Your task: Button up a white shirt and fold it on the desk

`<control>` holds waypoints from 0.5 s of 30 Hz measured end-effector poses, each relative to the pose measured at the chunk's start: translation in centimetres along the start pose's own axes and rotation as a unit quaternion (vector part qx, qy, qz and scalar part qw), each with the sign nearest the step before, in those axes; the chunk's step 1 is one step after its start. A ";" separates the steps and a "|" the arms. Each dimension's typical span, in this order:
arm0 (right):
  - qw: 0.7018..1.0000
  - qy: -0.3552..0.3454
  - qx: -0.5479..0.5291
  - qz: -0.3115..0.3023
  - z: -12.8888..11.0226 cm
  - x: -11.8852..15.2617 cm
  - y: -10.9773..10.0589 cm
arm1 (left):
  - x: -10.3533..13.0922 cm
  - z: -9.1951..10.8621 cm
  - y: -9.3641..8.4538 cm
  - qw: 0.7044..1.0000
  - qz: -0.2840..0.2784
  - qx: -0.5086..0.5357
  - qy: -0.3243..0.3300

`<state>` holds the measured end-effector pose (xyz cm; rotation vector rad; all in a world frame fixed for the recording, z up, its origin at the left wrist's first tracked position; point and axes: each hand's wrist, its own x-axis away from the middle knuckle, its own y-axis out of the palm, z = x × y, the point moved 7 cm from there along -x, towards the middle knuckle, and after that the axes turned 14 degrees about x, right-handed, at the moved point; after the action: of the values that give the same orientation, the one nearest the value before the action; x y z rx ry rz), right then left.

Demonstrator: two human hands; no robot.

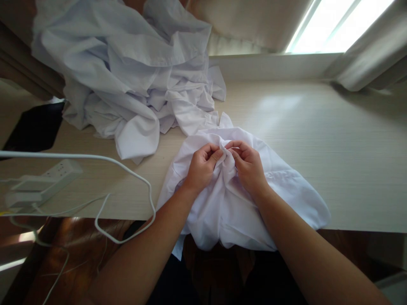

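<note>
A white garment [206, 220] lies bunched on the table in front of me, its lower edge hanging over the front edge. My left hand [204, 166] pinches a fold of it near its upper middle. Close beside it, my right hand [247, 163] pinches the same gathered cloth between thumb and fingers. Folds run down from the pinched spot. The fingertips nearly meet, and whatever small detail of the cloth lies between them is hidden.
A large heap of white clothes [127, 72] fills the back left of the pale table [356, 169]. At the left are a black flat object [34, 125], a white power strip [54, 178] and a looping white cable [127, 167]. Curtains hang by a bright window.
</note>
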<state>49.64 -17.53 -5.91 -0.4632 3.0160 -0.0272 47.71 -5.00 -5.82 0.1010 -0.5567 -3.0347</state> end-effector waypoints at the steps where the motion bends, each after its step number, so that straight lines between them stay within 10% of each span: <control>1: 1.000 0.000 0.000 0.000 0.0 0.0 0.0 | 0.0 0.0 0.0 1.000 0.000 0.000 0.001; 15: 1.000 -0.011 0.013 0.003 -0.3 0.1 0.0 | 0.1 0.2 0.1 1.000 0.004 0.005 -0.004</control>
<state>49.56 -17.57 -5.58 -0.4503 2.9923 -0.0609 47.63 -5.02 -5.58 0.0867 -0.5706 -3.0274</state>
